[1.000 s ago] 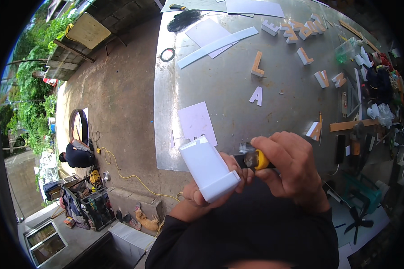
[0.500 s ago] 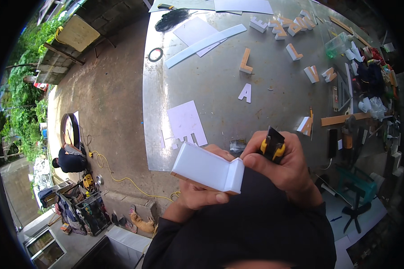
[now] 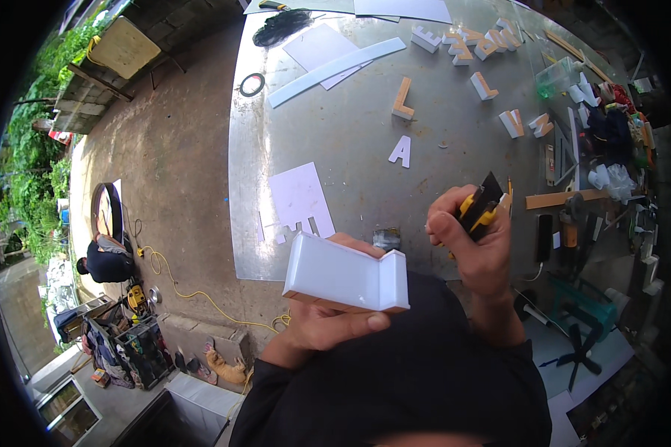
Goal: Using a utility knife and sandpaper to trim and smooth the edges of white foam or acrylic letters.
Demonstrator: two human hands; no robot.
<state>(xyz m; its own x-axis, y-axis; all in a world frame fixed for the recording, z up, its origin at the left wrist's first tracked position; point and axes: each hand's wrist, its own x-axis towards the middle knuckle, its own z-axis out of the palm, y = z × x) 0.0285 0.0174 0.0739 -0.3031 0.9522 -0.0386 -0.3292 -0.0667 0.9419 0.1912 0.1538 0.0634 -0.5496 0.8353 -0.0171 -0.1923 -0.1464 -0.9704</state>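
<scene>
Head view: just below the centre of the frame, the left hand [image 3: 320, 325] grasped an L-shaped block [image 3: 335, 274], white on its sides with a brown face along its lower edge. The thumb pressed that brown edge near the block's right end, and other fingers showed behind its far side. Right of centre, the right hand [image 3: 479, 252] was raised, its fingers wrapped around a black-and-yellow cutter [image 3: 479, 211] whose dark end pointed upward, apart from the block.

Beyond both hands, the metal counter [image 3: 335, 138] spread across the upper middle of the frame. A notched white sheet [image 3: 300, 195] lay on it just above the block, and a small packet [image 3: 386, 238] lay between the two hands. Higher up were a flat white letter cutout [image 3: 400, 152] and, toward the upper right, a cluster of letter blocks [image 3: 476, 46]. A black tape ring [image 3: 252, 85] lay near the counter's left edge, with a long white strip [image 3: 338, 73] to its right. At the frame's right, a dark phone [image 3: 545, 236] lay below a brown slat [image 3: 563, 200].

At the left of the frame, another person [image 3: 108, 261] in a dark top was bent beside a large dark ring [image 3: 106, 210], and a yellow cable [image 3: 201, 293] curved across the floor [image 3: 175, 164].
</scene>
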